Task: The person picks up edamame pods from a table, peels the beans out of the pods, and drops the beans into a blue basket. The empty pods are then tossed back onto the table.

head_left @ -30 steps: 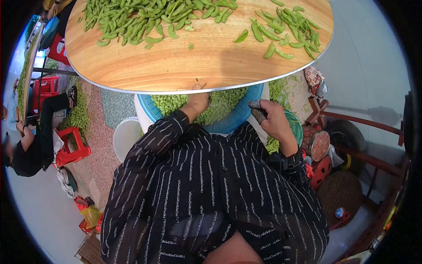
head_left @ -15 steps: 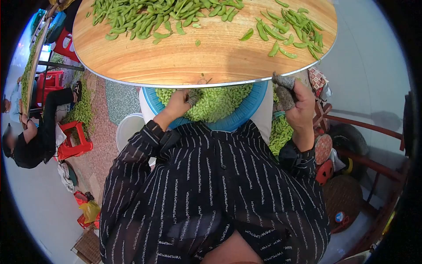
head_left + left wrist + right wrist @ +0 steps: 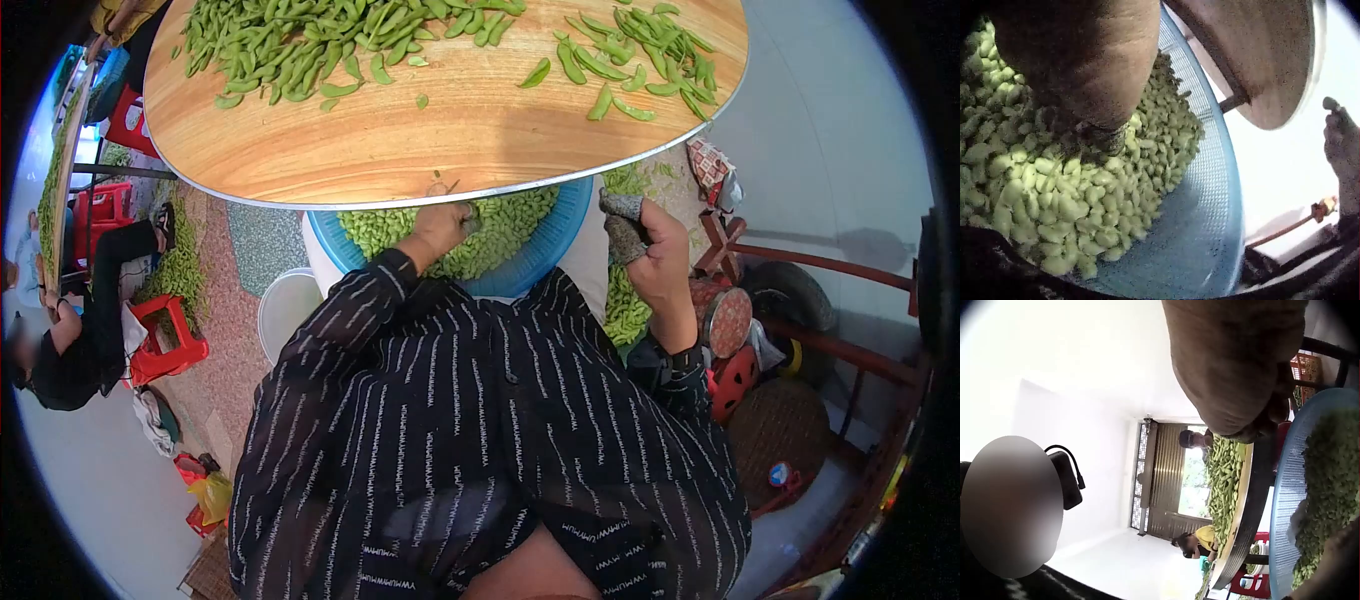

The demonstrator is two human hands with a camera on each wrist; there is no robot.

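Shelled green beans [image 3: 500,235] fill a blue plastic basket [image 3: 572,225] below the table's near edge. My left hand [image 3: 437,228] reaches over the basket, a grey cover on a finger. In the left wrist view its fingertips sit among the beans [image 3: 1060,187], and the palm hides whatever they touch. Right of the basket, my right hand [image 3: 662,262] is raised with nothing visible in it. Grey covers [image 3: 622,206] sit on its thumb and forefinger, which stand slightly apart.
Green pods lie in a large pile [image 3: 300,50] and a smaller pile [image 3: 660,60] on the round wooden table [image 3: 330,150]. A white bucket [image 3: 285,320] stands left of the basket. Another person [image 3: 60,350] sits far left near a red stool [image 3: 165,340]. A wooden frame [image 3: 820,260] is at right.
My right hand rose outward to the right, then came back slightly left. My left hand drew left over the beans, then moved right again toward the basket's middle. The pods have stayed put.
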